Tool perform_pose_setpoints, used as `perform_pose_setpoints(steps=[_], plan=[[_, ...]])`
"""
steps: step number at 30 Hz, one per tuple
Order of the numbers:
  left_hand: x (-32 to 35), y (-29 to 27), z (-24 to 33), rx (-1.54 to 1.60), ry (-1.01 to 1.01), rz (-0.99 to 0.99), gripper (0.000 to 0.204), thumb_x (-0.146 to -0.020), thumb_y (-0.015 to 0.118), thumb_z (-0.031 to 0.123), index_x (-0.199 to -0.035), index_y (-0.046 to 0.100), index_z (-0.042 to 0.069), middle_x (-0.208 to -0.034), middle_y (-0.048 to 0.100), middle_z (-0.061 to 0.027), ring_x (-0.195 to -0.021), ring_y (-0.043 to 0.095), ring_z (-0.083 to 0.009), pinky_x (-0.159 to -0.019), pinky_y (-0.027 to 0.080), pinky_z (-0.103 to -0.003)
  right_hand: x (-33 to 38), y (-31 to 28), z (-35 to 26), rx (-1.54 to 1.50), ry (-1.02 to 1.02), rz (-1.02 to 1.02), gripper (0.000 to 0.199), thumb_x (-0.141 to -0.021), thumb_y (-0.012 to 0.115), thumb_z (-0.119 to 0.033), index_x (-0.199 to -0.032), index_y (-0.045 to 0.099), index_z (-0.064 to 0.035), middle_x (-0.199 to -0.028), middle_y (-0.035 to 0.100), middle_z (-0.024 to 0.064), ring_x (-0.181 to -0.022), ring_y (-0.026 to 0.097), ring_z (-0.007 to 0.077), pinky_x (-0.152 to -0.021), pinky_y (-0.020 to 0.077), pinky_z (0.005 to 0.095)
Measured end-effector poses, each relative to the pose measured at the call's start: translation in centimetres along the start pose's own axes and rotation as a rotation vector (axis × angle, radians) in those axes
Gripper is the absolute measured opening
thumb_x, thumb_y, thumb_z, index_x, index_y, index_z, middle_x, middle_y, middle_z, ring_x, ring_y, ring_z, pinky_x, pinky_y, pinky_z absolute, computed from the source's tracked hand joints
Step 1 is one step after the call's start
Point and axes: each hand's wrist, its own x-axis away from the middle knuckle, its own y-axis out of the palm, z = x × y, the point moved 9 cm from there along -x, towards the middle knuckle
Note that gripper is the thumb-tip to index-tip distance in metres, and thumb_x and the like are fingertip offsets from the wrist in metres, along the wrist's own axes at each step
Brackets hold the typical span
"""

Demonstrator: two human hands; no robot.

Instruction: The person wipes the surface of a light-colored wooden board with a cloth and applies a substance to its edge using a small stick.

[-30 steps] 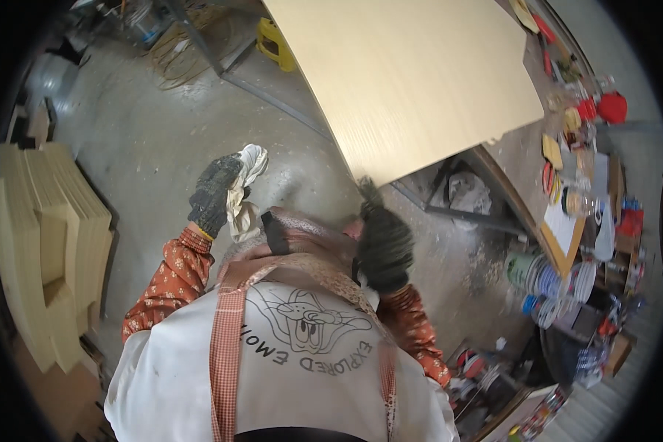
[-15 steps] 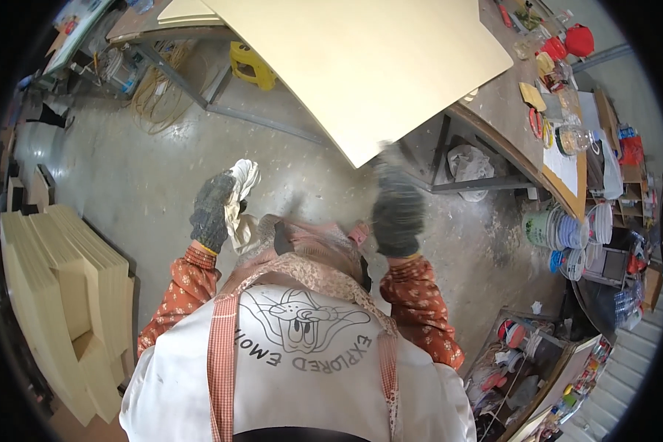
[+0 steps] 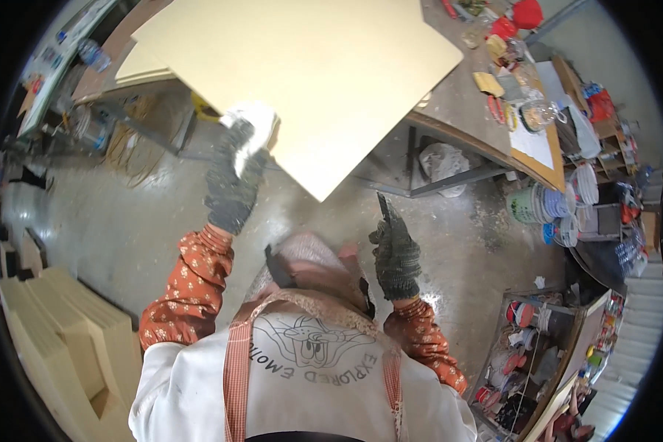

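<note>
Gripping white cloth (image 3: 259, 124), the left hand (image 3: 234, 177) could shift the pale panel (image 3: 317, 81) beside it by pressing; the right hand (image 3: 398, 254), apart, has an unclear grip.

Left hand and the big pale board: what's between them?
In the head view, a white cloth, held in the gloved left hand, lies between it and the pale board, overlapping the board's edge.
</note>
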Motion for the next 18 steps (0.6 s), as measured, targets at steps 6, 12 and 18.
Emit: perform_pose_setpoints(steps=[6, 12, 18], plan=[[7.6, 6.8, 7.0, -0.309, 0.482, -0.389, 0.032, -0.075, 0.068, 0.007, -0.107, 0.063, 0.004, -0.119, 0.056, -0.0213, -0.11, 0.054, -0.0353, -0.091, 0.046, -0.042, -6.0, -11.9, 6.9, 0.244, 0.125, 0.301, 0.038, -0.094, 0.045, -0.02, -0.132, 0.048, -0.0147, -0.084, 0.064, 0.0086, -0.065, 0.06, 0.0162, -0.058, 0.048, 0.0315], [11.1, 8.4, 7.2, -0.536, 0.38, -0.264, 0.033, -0.072, 0.069, 0.014, -0.105, 0.067, 0.008, -0.109, 0.06, -0.0139, -0.099, 0.058, -0.0307, -0.082, 0.046, -0.042, -20.8, -20.4, 14.2, 0.512, 0.21, 0.242, 0.039, -0.092, 0.046, -0.027, -0.128, 0.049, -0.0129, -0.096, 0.063, 0.0209, -0.083, 0.061, 0.0375, -0.07, 0.0472, 0.0453], [13.6, 12.6, 5.7, -0.556, -0.25, -0.067, 0.038, -0.069, 0.061, 0.001, -0.106, 0.065, 0.008, -0.112, 0.059, -0.0211, -0.094, 0.062, -0.0347, -0.078, 0.051, -0.043, -31.7, -22.4, 17.4, 0.648, -0.074, 0.133, 0.05, -0.082, 0.059, -0.037, -0.123, 0.054, -0.0084, -0.106, 0.061, 0.022, -0.097, 0.058, 0.0363, -0.086, 0.0444, 0.0421]])
